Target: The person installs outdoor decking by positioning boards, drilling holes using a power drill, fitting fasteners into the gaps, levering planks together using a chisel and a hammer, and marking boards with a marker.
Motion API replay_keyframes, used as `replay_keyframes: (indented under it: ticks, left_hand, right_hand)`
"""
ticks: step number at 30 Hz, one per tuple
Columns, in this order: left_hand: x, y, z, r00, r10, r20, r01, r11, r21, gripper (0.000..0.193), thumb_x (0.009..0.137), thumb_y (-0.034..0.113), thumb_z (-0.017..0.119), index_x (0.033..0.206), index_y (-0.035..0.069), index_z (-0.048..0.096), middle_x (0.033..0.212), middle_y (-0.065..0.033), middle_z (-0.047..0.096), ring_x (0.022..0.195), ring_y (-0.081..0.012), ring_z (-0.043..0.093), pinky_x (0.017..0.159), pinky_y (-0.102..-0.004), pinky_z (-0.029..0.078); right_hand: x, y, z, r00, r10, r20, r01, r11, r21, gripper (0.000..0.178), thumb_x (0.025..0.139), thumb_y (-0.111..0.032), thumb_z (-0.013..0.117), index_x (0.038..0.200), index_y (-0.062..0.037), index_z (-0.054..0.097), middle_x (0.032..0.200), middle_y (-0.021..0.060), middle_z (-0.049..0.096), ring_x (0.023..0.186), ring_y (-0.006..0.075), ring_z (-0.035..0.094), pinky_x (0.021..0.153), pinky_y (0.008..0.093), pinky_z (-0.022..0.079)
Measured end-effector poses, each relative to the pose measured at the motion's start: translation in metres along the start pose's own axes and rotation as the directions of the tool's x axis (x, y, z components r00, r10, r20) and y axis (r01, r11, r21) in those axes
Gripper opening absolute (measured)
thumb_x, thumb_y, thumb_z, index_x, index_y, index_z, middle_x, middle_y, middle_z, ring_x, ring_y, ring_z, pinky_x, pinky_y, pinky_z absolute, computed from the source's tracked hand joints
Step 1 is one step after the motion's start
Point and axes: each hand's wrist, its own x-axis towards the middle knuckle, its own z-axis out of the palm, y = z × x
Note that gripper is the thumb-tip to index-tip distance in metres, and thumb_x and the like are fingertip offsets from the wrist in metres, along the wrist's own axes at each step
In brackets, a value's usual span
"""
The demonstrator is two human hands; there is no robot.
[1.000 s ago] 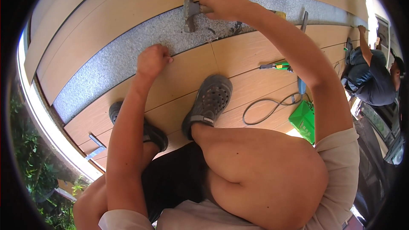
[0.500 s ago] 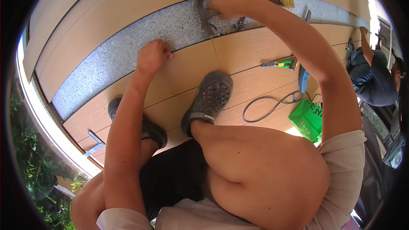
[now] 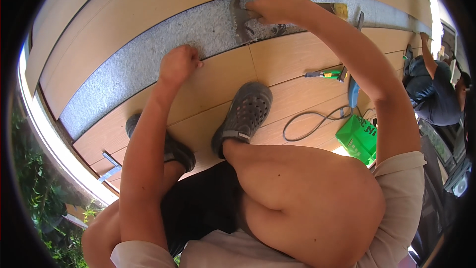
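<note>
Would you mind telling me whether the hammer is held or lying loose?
Held: the right hand wraps its handle, with the hammer head over the grey underlay strip.

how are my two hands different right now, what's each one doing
The right hand grips a claw hammer over the grey underlay strip; the left hand holds no tool, closed in a fist at the plank edge. The right reaches farther out. Both are bare.

Green box [image 3: 358,138], cable [image 3: 310,121], screwdriver [image 3: 325,74], co-worker [image 3: 434,92] nearby.
</note>
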Motion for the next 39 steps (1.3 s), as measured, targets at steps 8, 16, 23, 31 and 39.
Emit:
replay_keyframes:
  ticks: [8,16,23,31,39]
  left_hand:
    - [-0.004,-0.005,0.005,1.0,0.028,-0.013,-0.029,0.999,-0.018,0.018,0.076,0.019,0.076,0.082,0.003,0.069,0.09,-0.0152,0.068,0.086,-0.0368,0.065,0.076,-0.0453,0.052]
    - [0.002,-0.003,0.002,0.999,0.023,0.027,-0.024,1.0,0.004,0.017,0.076,0.018,0.076,0.08,0.003,0.069,0.089,-0.0156,0.069,0.086,-0.0371,0.066,0.076,-0.0456,0.052]
    - [0.003,-0.005,0.003,0.999,0.007,0.046,-0.008,1.0,0.011,0.016,0.075,0.022,0.077,0.08,0.007,0.071,0.088,-0.0155,0.07,0.085,-0.0363,0.067,0.074,-0.0463,0.054]
    - [0.003,-0.004,0.002,0.995,-0.024,0.098,0.023,1.0,0.009,0.018,0.076,0.018,0.076,0.083,0.002,0.068,0.092,-0.0164,0.069,0.087,-0.0376,0.066,0.076,-0.046,0.052]
    - [0.001,-0.003,0.002,0.999,0.015,0.03,-0.015,1.0,-0.026,0.018,0.076,0.018,0.075,0.081,0.002,0.068,0.091,-0.0166,0.069,0.086,-0.0375,0.066,0.075,-0.0461,0.052]
  right_hand:
    - [-0.013,0.015,0.006,0.976,0.21,-0.058,-0.204,0.975,0.093,0.024,0.085,-0.02,0.065,0.107,-0.011,0.061,0.087,0.014,0.069,0.084,0.0345,0.068,0.073,0.0476,0.054]
    - [-0.002,0.018,0.008,0.993,0.096,0.068,-0.093,0.994,-0.052,0.022,0.086,-0.018,0.065,0.107,-0.0116,0.06,0.084,0.0128,0.068,0.084,0.0338,0.068,0.07,0.0463,0.054]
    - [-0.009,0.019,0.005,0.999,0.041,0.02,-0.04,0.996,-0.08,0.021,0.087,-0.014,0.064,0.107,-0.0114,0.06,0.086,0.0134,0.069,0.084,0.0342,0.068,0.071,0.0473,0.054]
    - [-0.01,0.024,0.004,0.995,0.09,-0.041,-0.089,0.996,0.023,0.018,0.088,-0.013,0.063,0.105,-0.0108,0.059,0.083,0.0135,0.069,0.082,0.0346,0.068,0.071,0.0477,0.055]
    - [-0.013,0.014,-0.003,0.999,0.029,-0.021,-0.03,0.998,-0.048,0.02,0.087,-0.015,0.065,0.106,-0.0115,0.059,0.08,0.0131,0.067,0.08,0.0342,0.068,0.068,0.0479,0.054]
